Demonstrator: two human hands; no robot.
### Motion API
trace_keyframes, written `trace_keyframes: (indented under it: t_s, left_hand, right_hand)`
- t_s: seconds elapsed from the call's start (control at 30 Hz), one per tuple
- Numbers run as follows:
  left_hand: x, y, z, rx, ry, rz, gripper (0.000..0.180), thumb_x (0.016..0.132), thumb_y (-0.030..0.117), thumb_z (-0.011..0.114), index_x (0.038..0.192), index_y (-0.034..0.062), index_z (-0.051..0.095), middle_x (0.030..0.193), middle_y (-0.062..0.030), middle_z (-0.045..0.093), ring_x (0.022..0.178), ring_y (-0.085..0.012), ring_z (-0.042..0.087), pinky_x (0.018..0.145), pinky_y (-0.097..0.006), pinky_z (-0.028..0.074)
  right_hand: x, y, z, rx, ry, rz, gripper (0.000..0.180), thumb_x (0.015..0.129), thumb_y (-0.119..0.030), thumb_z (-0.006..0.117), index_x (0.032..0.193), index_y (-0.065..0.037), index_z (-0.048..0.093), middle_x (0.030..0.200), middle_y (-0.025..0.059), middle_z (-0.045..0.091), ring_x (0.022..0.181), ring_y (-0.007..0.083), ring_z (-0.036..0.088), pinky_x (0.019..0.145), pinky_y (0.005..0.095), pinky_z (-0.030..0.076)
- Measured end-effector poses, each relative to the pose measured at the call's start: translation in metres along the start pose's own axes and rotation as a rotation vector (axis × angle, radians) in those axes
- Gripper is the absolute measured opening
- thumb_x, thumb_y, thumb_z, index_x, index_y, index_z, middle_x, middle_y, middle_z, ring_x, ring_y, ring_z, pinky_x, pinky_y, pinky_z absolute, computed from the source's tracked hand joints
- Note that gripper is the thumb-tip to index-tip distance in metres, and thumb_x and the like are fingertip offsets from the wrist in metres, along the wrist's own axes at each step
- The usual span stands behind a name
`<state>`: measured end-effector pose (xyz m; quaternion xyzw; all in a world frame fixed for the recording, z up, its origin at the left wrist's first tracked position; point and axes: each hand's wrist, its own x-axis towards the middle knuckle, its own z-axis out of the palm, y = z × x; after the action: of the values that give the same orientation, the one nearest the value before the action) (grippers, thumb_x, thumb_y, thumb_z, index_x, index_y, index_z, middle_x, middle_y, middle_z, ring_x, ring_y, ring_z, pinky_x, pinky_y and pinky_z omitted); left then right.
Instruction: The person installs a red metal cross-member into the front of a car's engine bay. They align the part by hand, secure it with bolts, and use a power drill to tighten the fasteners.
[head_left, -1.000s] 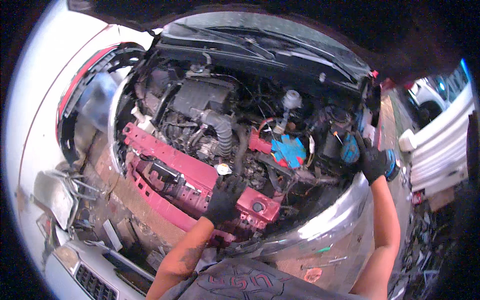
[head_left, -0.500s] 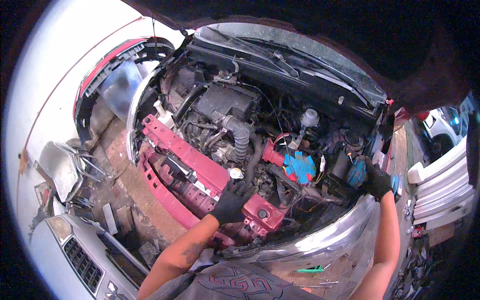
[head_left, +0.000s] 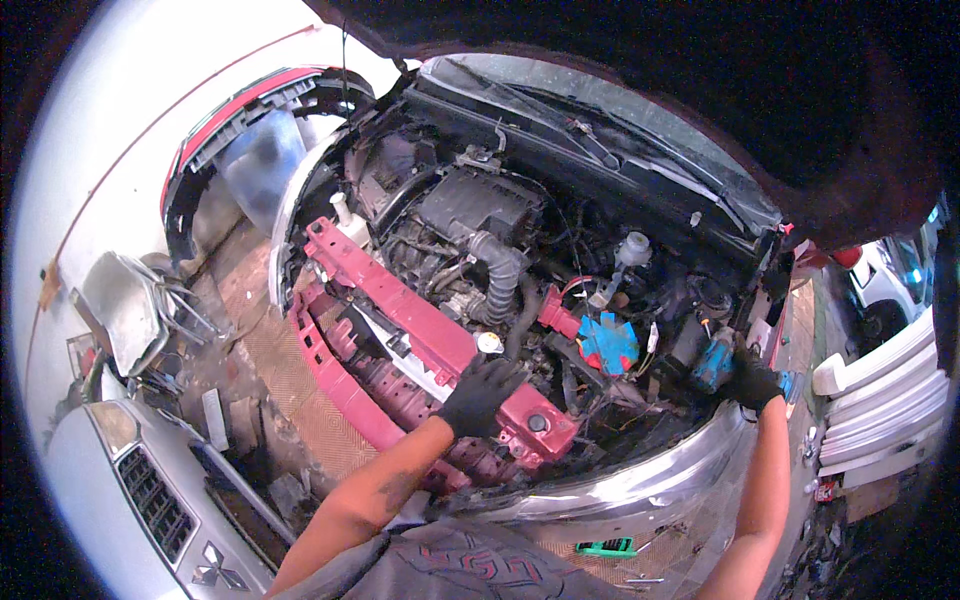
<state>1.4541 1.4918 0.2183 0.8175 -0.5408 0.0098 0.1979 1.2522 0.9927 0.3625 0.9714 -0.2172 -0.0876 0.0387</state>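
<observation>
My left hand (head_left: 482, 398), in a black glove, lies flat on the pink-red crossbeam (head_left: 400, 290) at the front of an engine bay. Its fingers are stretched out beside a round metal cap (head_left: 489, 343). On the right, my gloved right hand (head_left: 755, 382) is wrapped round a blue cordless drill (head_left: 716, 362) above the corner of the bay. The drill's thin bit points away from me, close to a black housing (head_left: 686, 340). Part of the drill's grip is hidden by the hand.
A black engine cover (head_left: 478, 205) and ribbed hose (head_left: 502, 285) fill the middle, with a blue-taped part (head_left: 608, 343) to their right. The raised hood (head_left: 720, 90) hangs overhead. A headlight (head_left: 640, 470) lies nearest me. A grey bumper (head_left: 150, 500) and chair (head_left: 125, 310) stand left.
The view has shifted, so the engine bay appears slightly farther right. My right hand still grips the drill, and my left hand remains on the crossbeam.
</observation>
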Motion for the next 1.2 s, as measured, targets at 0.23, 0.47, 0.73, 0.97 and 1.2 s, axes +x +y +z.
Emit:
trace_keyframes:
  t_s: [0.23, 0.47, 0.73, 0.97, 1.2]
  left_hand:
    - [0.003, -0.024, 0.003, -0.017, -0.114, 0.104, 0.112, 0.051, 0.040, 0.085, 0.148, 0.0099, 0.036, 0.145, -0.0144, 0.044, 0.135, -0.0353, 0.040, 0.113, -0.062, 0.021]
    - [0.102, -0.149, -0.125, -0.577, 0.020, 0.245, 0.028, 0.091, 0.020, 0.062, 0.118, 0.0092, 0.064, 0.111, -0.0145, 0.066, 0.108, -0.0318, 0.061, 0.097, -0.042, 0.046]
    - [0.298, -0.408, -0.170, 0.009, 0.684, -0.057, 0.033, 0.096, 0.035, 0.052, 0.101, 0.0055, 0.068, 0.093, -0.0204, 0.068, 0.088, -0.0411, 0.064, 0.079, -0.049, 0.051]
    - [0.467, -0.496, -0.169, 0.110, 0.720, -0.375, 0.035, 0.082, 0.036, 0.059, 0.096, 0.0076, 0.073, 0.095, -0.0178, 0.071, 0.086, -0.0371, 0.069, 0.079, -0.051, 0.053]
    - [0.516, -0.540, -0.190, 0.184, 0.169, -0.608, 0.053, 0.079, 0.045, 0.065, 0.124, 0.0175, 0.057, 0.126, -0.0186, 0.056, 0.118, -0.0390, 0.051, 0.101, -0.051, 0.038]
  right_hand:
    - [0.001, 0.009, 0.001, 0.163, 0.125, -0.227, 0.109, 0.064, -0.018, 0.083, 0.153, -0.007, 0.021, 0.138, 0.0275, 0.049, 0.125, 0.0441, 0.050, 0.101, 0.0464, 0.045]
    - [-0.081, -0.085, -0.038, -0.147, 0.363, 0.027, 0.053, 0.092, -0.014, 0.057, 0.142, -0.003, 0.044, 0.144, 0.0197, 0.048, 0.133, 0.0381, 0.044, 0.115, 0.0438, 0.028]
    - [-0.287, -0.297, 0.029, 0.438, 0.385, 0.814, 0.069, 0.095, -0.028, 0.064, 0.147, 0.001, 0.031, 0.151, 0.0191, 0.038, 0.136, 0.0315, 0.037, 0.114, 0.0393, 0.025]
    - [-0.371, -0.390, 0.123, 0.316, -0.409, 1.289, 0.059, 0.096, -0.033, 0.062, 0.141, 0.001, 0.045, 0.143, 0.0282, 0.043, 0.132, 0.0416, 0.041, 0.110, 0.0481, 0.034]
    - [-0.355, -0.417, 0.128, 0.401, -0.532, 1.405, 0.052, 0.096, -0.029, 0.061, 0.137, 0.000, 0.048, 0.141, 0.0257, 0.046, 0.131, 0.0385, 0.043, 0.110, 0.0462, 0.035]
